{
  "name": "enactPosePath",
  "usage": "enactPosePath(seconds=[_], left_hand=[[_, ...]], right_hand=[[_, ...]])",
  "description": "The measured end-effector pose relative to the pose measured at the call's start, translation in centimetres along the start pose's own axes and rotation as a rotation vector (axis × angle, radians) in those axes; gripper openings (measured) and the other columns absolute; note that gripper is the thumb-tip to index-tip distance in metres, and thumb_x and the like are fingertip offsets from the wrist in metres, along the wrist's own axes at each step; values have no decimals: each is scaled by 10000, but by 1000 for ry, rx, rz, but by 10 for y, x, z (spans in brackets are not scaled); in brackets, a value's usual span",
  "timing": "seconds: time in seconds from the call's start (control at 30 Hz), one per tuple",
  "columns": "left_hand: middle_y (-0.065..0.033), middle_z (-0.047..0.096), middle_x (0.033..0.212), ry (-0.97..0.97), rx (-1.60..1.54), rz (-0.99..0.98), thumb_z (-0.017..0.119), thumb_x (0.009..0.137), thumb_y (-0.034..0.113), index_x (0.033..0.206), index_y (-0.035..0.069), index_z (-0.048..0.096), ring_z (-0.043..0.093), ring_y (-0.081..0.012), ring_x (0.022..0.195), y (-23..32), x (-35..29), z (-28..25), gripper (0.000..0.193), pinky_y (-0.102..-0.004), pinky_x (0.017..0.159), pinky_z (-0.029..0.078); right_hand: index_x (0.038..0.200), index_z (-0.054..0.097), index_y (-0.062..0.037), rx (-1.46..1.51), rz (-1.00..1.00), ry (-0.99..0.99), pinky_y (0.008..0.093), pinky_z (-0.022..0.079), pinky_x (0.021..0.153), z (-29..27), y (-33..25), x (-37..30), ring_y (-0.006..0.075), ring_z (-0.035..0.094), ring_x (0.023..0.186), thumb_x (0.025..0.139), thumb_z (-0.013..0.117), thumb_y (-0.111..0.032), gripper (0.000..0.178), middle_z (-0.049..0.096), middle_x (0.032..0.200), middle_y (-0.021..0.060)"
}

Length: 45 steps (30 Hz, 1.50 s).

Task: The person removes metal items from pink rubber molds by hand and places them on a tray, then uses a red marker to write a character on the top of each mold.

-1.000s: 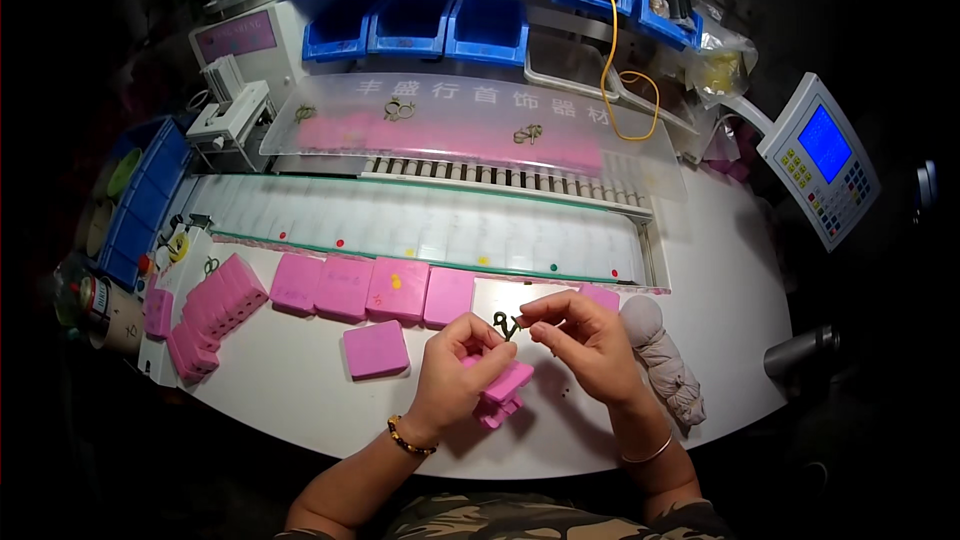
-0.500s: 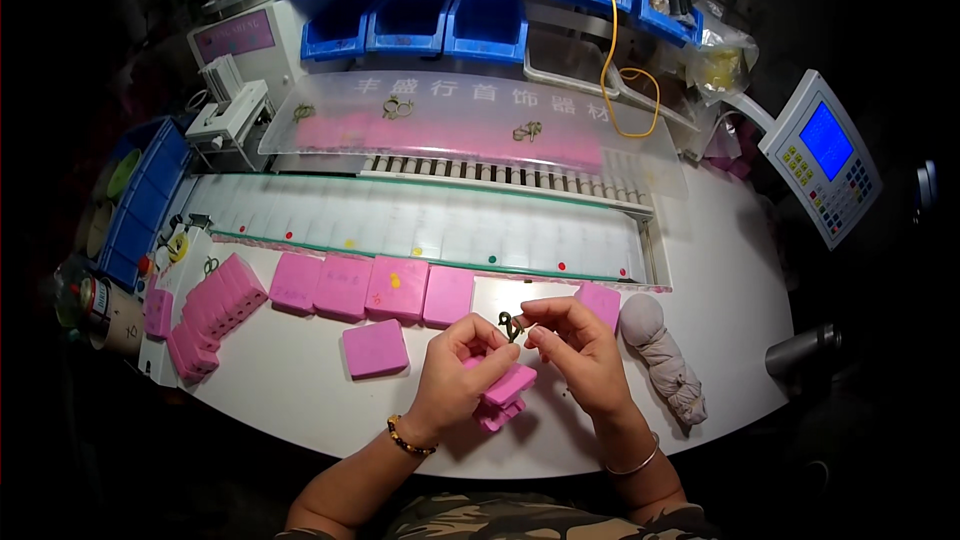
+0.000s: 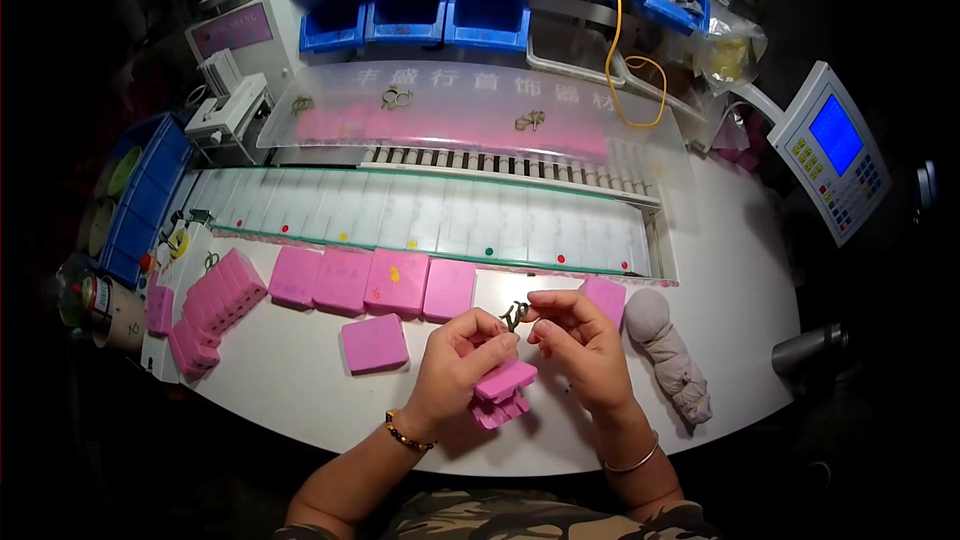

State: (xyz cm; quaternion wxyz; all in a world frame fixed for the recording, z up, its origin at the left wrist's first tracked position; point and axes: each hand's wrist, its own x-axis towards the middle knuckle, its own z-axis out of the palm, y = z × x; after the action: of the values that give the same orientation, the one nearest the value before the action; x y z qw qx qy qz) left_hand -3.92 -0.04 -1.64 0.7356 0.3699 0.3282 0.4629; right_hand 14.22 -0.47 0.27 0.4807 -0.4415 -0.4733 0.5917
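Observation:
My left hand (image 3: 458, 365) pinches a small dark metal piece with loops (image 3: 513, 317) between thumb and forefinger. At the far end of that piece is my right hand (image 3: 592, 352), fingers curled, forefinger and thumb closed about its edge. Whether the right fingertips hold anything smaller is too fine to see. Right under my left fingers are split pink blocks (image 3: 503, 380), one tilted above the other; how they are held or propped is hidden. A single pink block (image 3: 375, 344) lies flat to the left of my hands.
Pink blocks (image 3: 397, 281) line the rack's near edge, and more (image 3: 225, 292) lean together at left. A grey cloth bundle (image 3: 672, 360) lies at right, beside a dark cylinder (image 3: 808, 348). Blue bins (image 3: 487, 16) stand behind; a keypad display (image 3: 832, 152) juts in at right.
The dark metal piece has turned and sits slightly higher between my fingers. My right forefinger has shifted up a little. The pink blocks below have tilted slightly.

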Motion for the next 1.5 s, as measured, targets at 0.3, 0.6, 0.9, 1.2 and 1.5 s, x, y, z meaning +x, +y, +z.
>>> enactPosePath(seconds=[0.3, 0.6, 0.9, 1.2, 1.5], left_hand=[[-49, 642, 808, -24, -90, -83, 606, 947, 108, 954, 1, 586, 585, -67, 703, 2, 1, 2, 108, -213, 659, 480], [-34, 635, 817, -12, -47, -33, 617, 947, 126, 944, 6, 590, 565, -49, 710, -1, 0, 5, 123, -202, 648, 462], [-78, 621, 802, -43, -175, -186, 539, 962, 177, 954, 15, 552, 609, -132, 729, 0, 5, -1, 162, -248, 676, 500], [-45, 584, 764, -61, -243, -268, 545, 959, 178, 896, 28, 556, 607, -134, 722, -2, 6, -1, 163, -242, 652, 488], [4, 568, 768, -35, -34, -145, 556, 982, 164, 1053, -2, 608, 545, -65, 664, -2, 4, 5, 188, -210, 634, 467]], right_hand=[[1274, 563, -20, 26, -8, -1, 209, 469, 745, -3, 3, -1, 80, 602, 911, 945, 622, -74, 338, 650, 1116, 38], [1281, 556, -18, 30, -16, -11, 204, 471, 753, -3, 2, -3, 76, 600, 934, 941, 621, -57, 348, 641, 1140, 44], [1270, 563, -15, 51, -29, -2, 207, 474, 772, -1, 2, -2, 77, 594, 958, 934, 623, -36, 342, 646, 1165, 63], [1256, 570, 5, 69, -66, -24, 224, 490, 821, 1, 3, -2, 91, 601, 959, 930, 621, -11, 330, 641, 1127, 60], [1048, 683, -18, -333, -305, 69, 245, 499, 691, 3, -7, 28, 102, 642, 783, 905, 640, -64, 156, 691, 935, 40]])
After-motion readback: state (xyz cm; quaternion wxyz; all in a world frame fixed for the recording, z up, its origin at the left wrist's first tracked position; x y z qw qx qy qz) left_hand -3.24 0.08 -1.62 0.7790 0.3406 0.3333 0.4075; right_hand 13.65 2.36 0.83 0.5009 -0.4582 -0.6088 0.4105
